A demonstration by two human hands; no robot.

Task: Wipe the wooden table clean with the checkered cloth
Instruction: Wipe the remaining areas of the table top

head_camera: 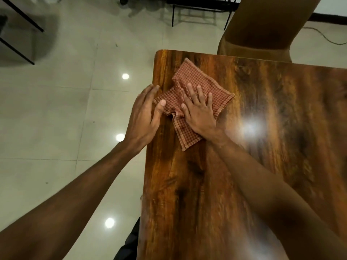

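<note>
A pale tiled floor (65, 109) fills the left half of the view, shiny with three round light reflections. The wooden table (244, 166) takes up the right half, its surface a glossy dark-and-amber grain with a bright glare patch right of centre. Beyond its far edge stands a brown chair (262, 30), its back toward the table.

The checkered cloth (197, 79) lies flat on the table near the far left corner, close to the left edge. It is a red-brown and cream small-check fabric, rumpled and bunched in the middle, with hemmed edges. Its long axis runs from the far corner, pointing away and slightly left, down to a near corner pointing toward the person; a third corner sticks out to the right.

The right hand (199, 113) presses palm-down on the cloth, fingers (200, 92) spread apart and flat. The left hand (144, 117) sits at the table's left edge, fingers held together and extended, thumb tip touching the cloth's left corner.
</note>
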